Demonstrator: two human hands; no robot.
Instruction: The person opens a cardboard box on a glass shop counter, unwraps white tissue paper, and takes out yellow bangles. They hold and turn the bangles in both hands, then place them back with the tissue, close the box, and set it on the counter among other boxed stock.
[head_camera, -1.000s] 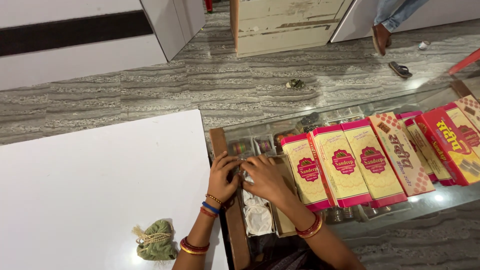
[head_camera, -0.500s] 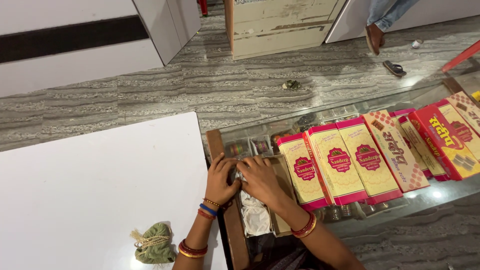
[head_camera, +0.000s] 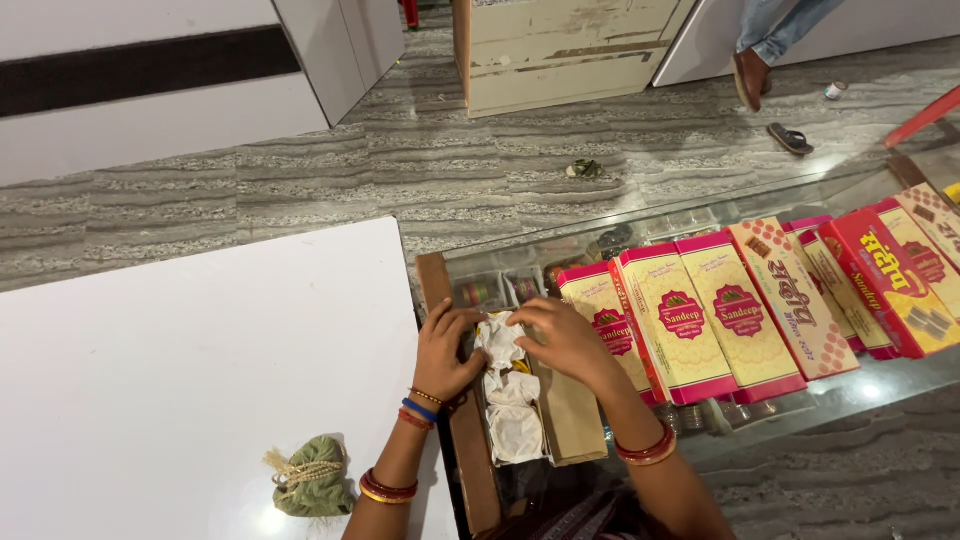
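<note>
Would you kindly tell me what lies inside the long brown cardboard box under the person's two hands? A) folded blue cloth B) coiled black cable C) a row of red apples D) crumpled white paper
D: crumpled white paper fills the long brown cardboard box, with the left hand at its near edge and the right hand resting over its top end.
</note>
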